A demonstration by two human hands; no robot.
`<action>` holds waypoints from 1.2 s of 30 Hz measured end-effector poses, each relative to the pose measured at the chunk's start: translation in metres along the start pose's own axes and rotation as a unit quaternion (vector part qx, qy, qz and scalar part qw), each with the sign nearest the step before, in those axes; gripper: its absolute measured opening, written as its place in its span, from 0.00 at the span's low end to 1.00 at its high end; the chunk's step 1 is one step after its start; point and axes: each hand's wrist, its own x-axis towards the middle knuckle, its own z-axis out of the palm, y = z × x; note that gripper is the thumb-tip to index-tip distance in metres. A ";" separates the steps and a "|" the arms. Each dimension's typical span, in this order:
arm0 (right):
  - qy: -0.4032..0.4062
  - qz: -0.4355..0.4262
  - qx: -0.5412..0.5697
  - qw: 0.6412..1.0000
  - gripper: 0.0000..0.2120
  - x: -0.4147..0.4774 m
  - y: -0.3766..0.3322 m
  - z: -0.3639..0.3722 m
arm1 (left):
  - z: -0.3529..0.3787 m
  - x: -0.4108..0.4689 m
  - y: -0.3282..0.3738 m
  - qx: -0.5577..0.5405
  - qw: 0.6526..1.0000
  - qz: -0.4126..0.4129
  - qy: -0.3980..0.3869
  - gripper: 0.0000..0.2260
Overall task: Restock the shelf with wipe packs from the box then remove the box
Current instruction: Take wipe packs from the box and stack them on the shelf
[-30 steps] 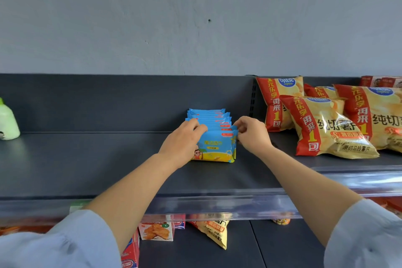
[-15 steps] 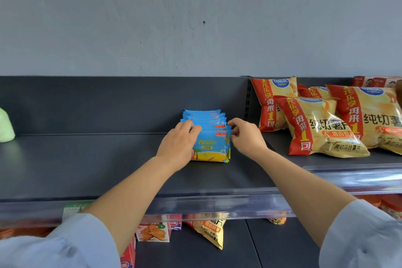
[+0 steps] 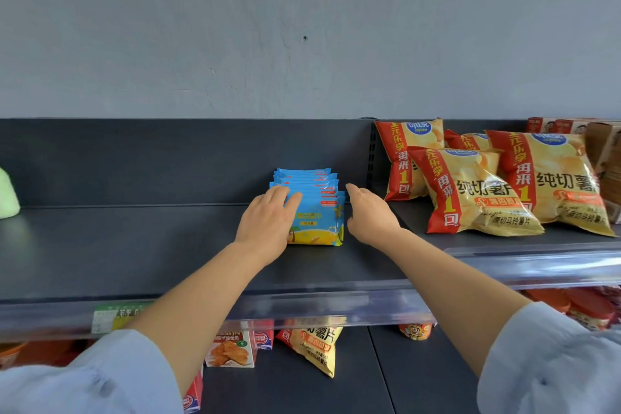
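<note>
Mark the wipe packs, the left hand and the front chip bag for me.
wipe packs (image 3: 319,228): head view, front pack's printed face.
left hand (image 3: 265,227): head view, back of the hand.
front chip bag (image 3: 480,198): head view, yellow front panel.

- The shelf (image 3: 134,245) lies bare from the wipe packs (image 3: 316,222) leftward to a green bottle (image 3: 6,195).
- Further right, chip bags (image 3: 470,191) crowd it.
- A clear rail (image 3: 336,306) lines the near edge.

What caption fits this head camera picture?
Left hand rests on a row of blue plastic wipe packs on a dark grey shelf, right hand open beside them.
</note>
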 end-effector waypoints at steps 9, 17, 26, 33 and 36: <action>-0.012 0.002 -0.045 0.999 0.27 -0.023 0.006 -0.007 | -0.018 -0.021 0.007 0.011 0.999 -0.026 -0.019 0.30; 0.008 -0.004 -0.057 0.998 0.26 -0.064 -0.001 -0.026 | -0.051 -0.058 0.010 0.015 0.999 -0.038 -0.025 0.31; 0.040 0.033 -0.050 0.997 0.24 -0.164 -0.011 -0.028 | -0.083 -0.138 0.029 -0.017 0.999 -0.033 -0.041 0.29; -0.002 0.077 -0.061 0.995 0.22 -0.259 0.003 -0.014 | -0.079 -0.208 0.075 -0.063 0.994 -0.015 -0.089 0.28; -0.024 0.088 -0.066 0.994 0.21 -0.296 0.017 -0.005 | -0.071 -0.231 0.102 -0.081 0.991 -0.006 -0.111 0.27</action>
